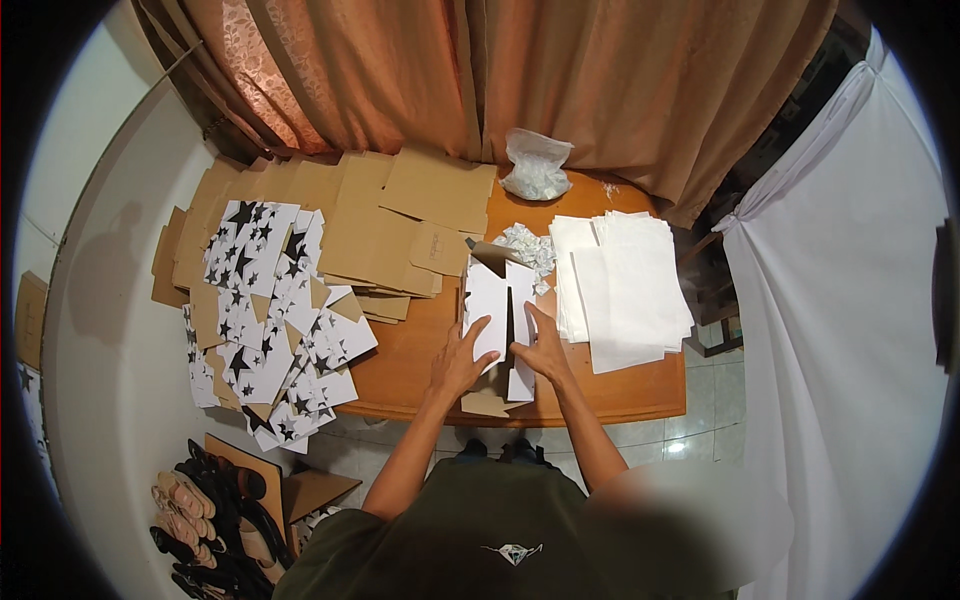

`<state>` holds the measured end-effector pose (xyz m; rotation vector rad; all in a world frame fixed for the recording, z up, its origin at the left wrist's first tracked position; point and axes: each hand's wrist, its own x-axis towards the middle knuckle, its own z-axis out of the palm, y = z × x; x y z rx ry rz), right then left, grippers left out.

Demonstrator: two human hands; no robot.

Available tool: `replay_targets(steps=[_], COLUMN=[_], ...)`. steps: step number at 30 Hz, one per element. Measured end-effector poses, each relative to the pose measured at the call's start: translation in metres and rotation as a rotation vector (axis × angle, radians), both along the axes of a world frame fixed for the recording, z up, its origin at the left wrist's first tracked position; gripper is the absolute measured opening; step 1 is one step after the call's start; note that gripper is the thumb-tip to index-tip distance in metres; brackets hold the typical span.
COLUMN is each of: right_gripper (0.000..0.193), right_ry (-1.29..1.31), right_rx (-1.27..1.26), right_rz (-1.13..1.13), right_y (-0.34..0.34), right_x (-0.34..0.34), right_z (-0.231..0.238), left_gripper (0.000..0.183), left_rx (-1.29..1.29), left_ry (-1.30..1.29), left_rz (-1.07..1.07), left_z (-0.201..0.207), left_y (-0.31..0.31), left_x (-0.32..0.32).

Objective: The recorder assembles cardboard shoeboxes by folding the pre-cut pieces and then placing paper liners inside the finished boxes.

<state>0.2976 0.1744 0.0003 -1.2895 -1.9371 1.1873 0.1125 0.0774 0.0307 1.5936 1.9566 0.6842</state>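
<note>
A white cardboard box (486,300) is resting near the front edge of the desk (412,365), directly before the person, with its two long white flaps lying side by side and a narrow dark gap running between them. Brown end flaps (486,404) are projecting at its near and far ends. The left hand (460,364) is touching the left flap, its fingers spreading and its thumb standing apart from them. The right hand (543,352) is touching the right flap, also open, with its thumb lying beside the gap.

To the left, flat brown cardboard pieces (362,225) are lying in overlapping piles, and star-printed pieces (262,312) are partly covering them, some overhanging the desk's edge. Just beyond the box, crumpled paper (530,247) is lying in a heap; behind it a clear plastic bag (538,172) is standing near the curtain (640,90). A loose stack of white paper (628,290) is occupying the right side. Shoes (190,505) are crowding together at lower left, and a white cloth (835,260) is hanging at far right.
</note>
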Motion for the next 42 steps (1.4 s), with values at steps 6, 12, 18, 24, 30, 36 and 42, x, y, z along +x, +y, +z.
replay_targets(steps=[6, 12, 18, 24, 30, 36, 42], right_gripper=[0.083, 0.08, 0.077, 0.076, 0.076, 0.073, 0.065], right_ry=[0.147, -0.216, -0.175, -0.2, -0.226, -0.254, -0.099], right_rx=[-0.07, 0.209, 0.118, 0.107, 0.168, 0.17, 0.139], right_rz=[-0.076, 0.08, 0.022, 0.0, -0.009, 0.033, -0.043], right_y=[0.003, -0.001, -0.005, -0.008, 0.0, 0.0, 0.002], right_x=[0.002, -0.004, -0.007, -0.007, -0.009, -0.005, 0.005], right_z=[0.011, 0.001, -0.018, -0.017, 0.02, -0.006, -0.025], left_gripper=[0.064, 0.065, 0.066, 0.066, 0.065, 0.074, 0.081], left_rx=[0.05, 0.076, 0.071, 0.057, 0.166, 0.017, 0.034], left_ry=[0.005, -0.023, -0.023, -0.042, -0.119, -0.116, -0.005], left_rz=[0.037, 0.046, 0.007, 0.043, 0.021, -0.013, 0.024], left_z=[-0.019, -0.026, -0.04, -0.034, -0.024, -0.051, -0.05], left_y=[-0.008, -0.001, -0.006, -0.009, 0.003, 0.003, 0.0], left_x=[-0.009, -0.004, 0.001, 0.008, -0.007, 0.001, 0.023])
